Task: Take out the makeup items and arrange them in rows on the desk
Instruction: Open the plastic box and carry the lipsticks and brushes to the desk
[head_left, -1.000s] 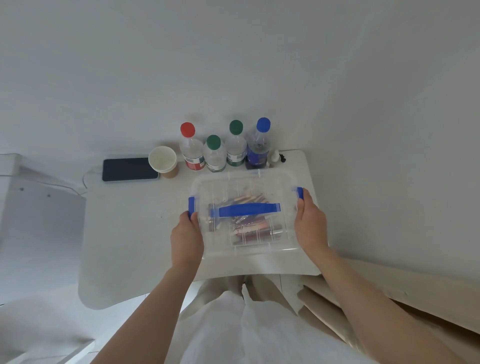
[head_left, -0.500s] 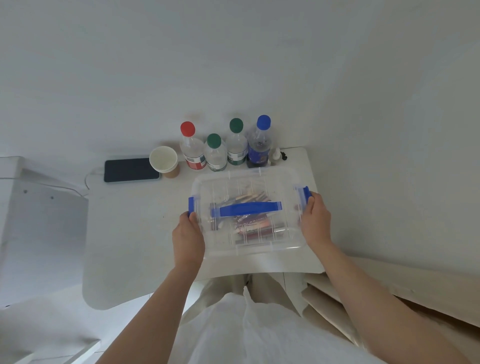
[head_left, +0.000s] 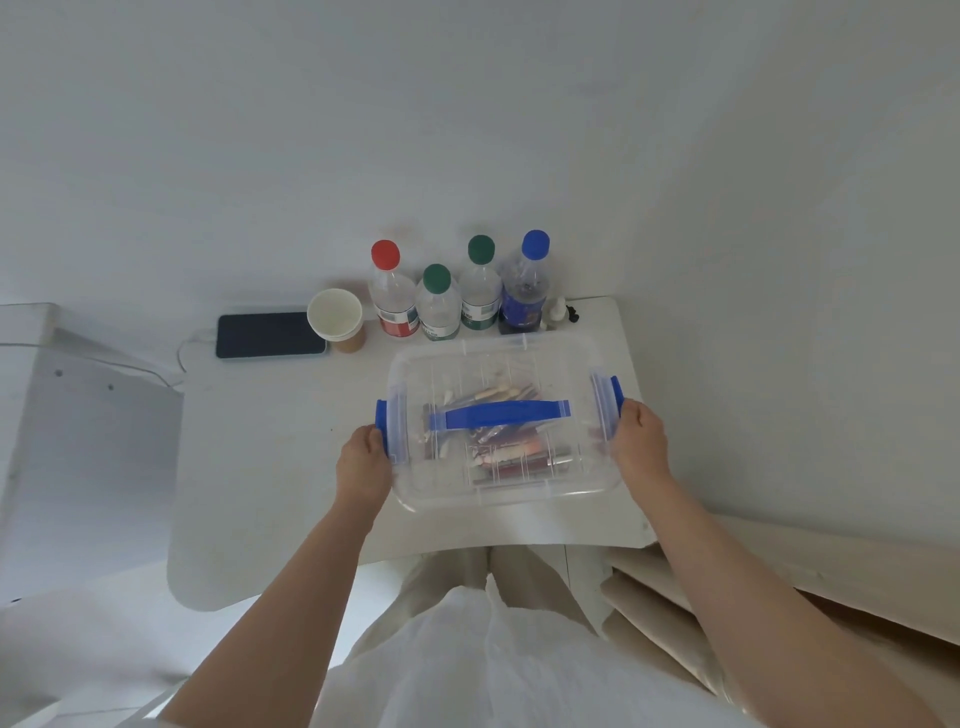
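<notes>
A clear plastic box with a blue carry handle sits lid-on at the right half of the white desk. Through the lid I see several makeup items, brushes and tubes, lying in a heap. My left hand grips the box's left blue latch. My right hand holds the right blue latch, which is swung outward from the lid.
Several capped bottles stand in a row behind the box, with a paper cup and a dark phone on a cable to their left. A small dropper bottle stands by the wall. Cardboard sheets lie at the right.
The right latch has swung outward off the lid under my right hand. My left hand has stayed on the left latch. The box has barely shifted.
</notes>
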